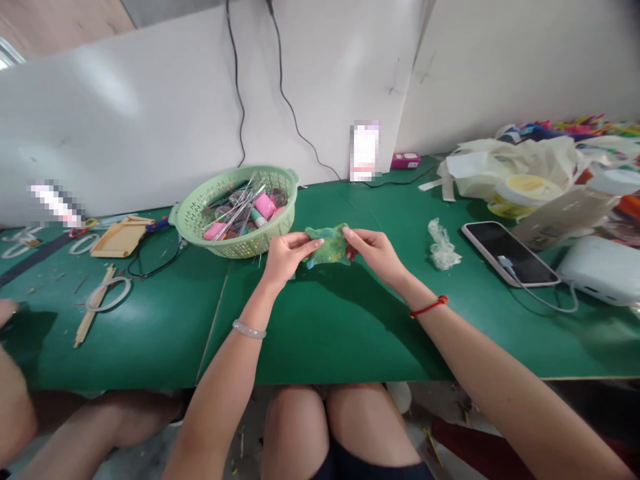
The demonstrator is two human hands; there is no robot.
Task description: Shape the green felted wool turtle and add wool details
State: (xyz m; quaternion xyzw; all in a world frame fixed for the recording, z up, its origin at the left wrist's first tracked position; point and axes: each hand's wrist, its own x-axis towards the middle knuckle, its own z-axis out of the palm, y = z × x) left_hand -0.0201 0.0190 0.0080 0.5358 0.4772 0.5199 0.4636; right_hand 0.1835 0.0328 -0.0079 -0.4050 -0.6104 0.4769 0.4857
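Note:
Between my two hands a small green, blue-tinged piece [327,247] is held up above the green table; it looks soft and thin with uneven edges, and its exact kind I cannot make out. My left hand [289,255] pinches its left edge between thumb and fingers. On the other side, my right hand [373,250] grips its upper right corner the same way. A light green plastic basket [235,250] stands just beyond my left hand, filled with metal rods, pink pieces and other small items.
To the right lie a crumpled clear plastic wrap [443,247], a phone [510,252] with a cable and a white device [603,270]. Plastic bags [505,167] and a yellow-lidded tub [527,189] sit behind. Leftward are a tape ring [109,294], wooden sticks [95,307] and another person's arm [15,400].

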